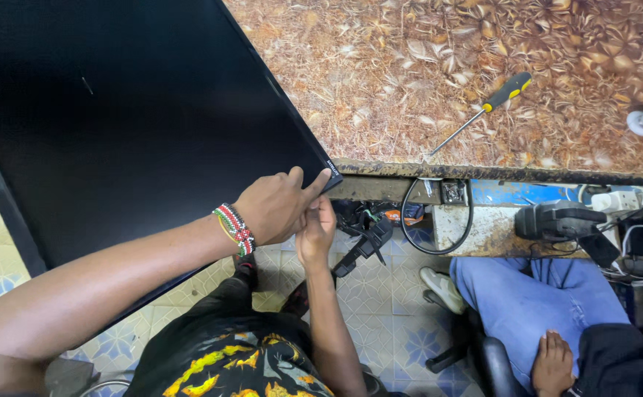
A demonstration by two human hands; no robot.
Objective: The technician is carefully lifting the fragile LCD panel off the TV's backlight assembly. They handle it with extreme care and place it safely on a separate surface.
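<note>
Black flat screen [130,110] corner pinched by left hand [273,206] and right hand [315,231]; screwdriver [483,110] well apart on table [409,59].

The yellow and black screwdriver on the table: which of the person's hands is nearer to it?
The right hand, though neither touches the screwdriver. It sits under the corner of the black screen, below and left of the tool. The left hand lies on that corner, slightly farther left.
</note>
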